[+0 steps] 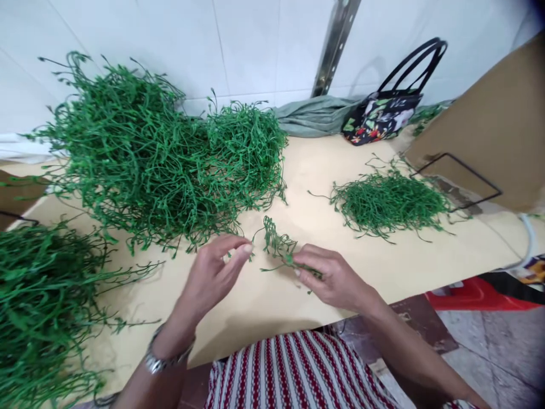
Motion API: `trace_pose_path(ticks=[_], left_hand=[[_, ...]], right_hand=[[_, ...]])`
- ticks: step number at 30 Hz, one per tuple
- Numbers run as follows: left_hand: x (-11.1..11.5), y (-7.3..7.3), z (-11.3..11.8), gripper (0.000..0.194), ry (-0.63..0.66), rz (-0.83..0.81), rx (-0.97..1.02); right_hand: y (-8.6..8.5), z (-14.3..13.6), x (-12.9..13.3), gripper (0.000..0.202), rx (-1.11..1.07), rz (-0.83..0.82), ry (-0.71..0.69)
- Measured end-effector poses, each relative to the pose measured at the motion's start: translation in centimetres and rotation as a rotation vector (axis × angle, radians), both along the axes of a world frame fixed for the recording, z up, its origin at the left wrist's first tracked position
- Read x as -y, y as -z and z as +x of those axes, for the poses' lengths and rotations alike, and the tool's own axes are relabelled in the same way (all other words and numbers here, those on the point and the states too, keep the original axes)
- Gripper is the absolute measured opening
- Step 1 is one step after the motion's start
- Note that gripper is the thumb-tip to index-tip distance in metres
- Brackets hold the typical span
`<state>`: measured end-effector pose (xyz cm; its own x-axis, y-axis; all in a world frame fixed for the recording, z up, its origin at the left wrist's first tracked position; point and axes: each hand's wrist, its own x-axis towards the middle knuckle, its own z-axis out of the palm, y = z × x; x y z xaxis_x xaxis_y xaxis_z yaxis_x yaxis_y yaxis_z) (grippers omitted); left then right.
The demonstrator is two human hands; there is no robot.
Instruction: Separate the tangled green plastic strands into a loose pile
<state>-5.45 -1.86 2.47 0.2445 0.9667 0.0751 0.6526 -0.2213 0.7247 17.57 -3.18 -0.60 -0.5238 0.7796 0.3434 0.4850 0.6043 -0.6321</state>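
Thin green plastic stems point(276, 244) stick out from my right hand point(330, 276), whose fingers are closed round them above the pale table point(255, 295). Facing it, my left hand point(217, 272) has thumb and index finger pinched together, with a bit of thin green stem at the fingertips; how much it holds is hard to make out. Beyond my left hand rises a large tangled heap of green stems point(140, 153). To the right of my right hand lies a smaller, flatter pile point(389, 201).
Another green heap point(42, 307) fills the near left. At the back are a grey-green cloth point(315, 115) and a flowered black bag point(381, 116) against the tiled wall. A brown cardboard piece point(489, 130) and a bent black wire frame point(472, 165) stand at the right.
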Motion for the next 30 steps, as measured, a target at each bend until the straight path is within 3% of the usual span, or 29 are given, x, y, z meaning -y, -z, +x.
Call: trace_pose_path(ticks=[3, 6, 9, 13, 15, 18, 21, 23, 26, 30], left_hand=[[-0.8, 2.7, 1.9, 0.032, -0.035, -0.279, 0.293], [-1.0, 4.7, 2.7, 0.018, -0.238, -0.373, 0.602], [-0.6, 5.1, 2.8, 0.008, -0.376, -0.357, 0.823], [-0.2, 5.1, 2.4, 0.009, -0.411, -0.285, 0.971], [-0.1, 5.2, 2.1, 0.009, -0.401, -0.224, 0.959], [0.0, 5.3, 1.9, 0.003, -0.304, -0.076, 0.781], [0.2, 5.2, 1.9, 0.008, -0.175, 0.092, 0.533], [0.3, 5.0, 2.1, 0.011, -0.097, 0.161, 0.433], [0.4, 5.1, 2.5, 0.013, -0.011, 0.211, 0.377], [0.6, 5.2, 2.6, 0.015, 0.021, 0.217, 0.321]], right_hand=[[1.5, -2.0, 1.3, 0.019, 0.267, 0.172, -0.011], [2.7, -3.5, 2.1, 0.023, 0.443, 0.201, -0.063], [3.4, -4.3, 1.8, 0.023, 0.497, 0.194, -0.091], [3.2, -4.9, 0.5, 0.02, 0.446, 0.164, -0.104], [2.2, -4.8, 0.2, 0.019, 0.438, 0.155, -0.112], [-0.3, -3.6, 0.2, 0.016, 0.422, 0.12, -0.11], [-3.0, -1.5, 0.0, 0.022, 0.201, 0.079, -0.062], [-3.9, -0.4, -0.6, 0.018, 0.029, 0.114, 0.061], [-3.4, 0.1, -1.9, 0.018, -0.025, 0.167, 0.175], [-1.3, -0.3, -3.0, 0.013, -0.035, 0.182, 0.126]])
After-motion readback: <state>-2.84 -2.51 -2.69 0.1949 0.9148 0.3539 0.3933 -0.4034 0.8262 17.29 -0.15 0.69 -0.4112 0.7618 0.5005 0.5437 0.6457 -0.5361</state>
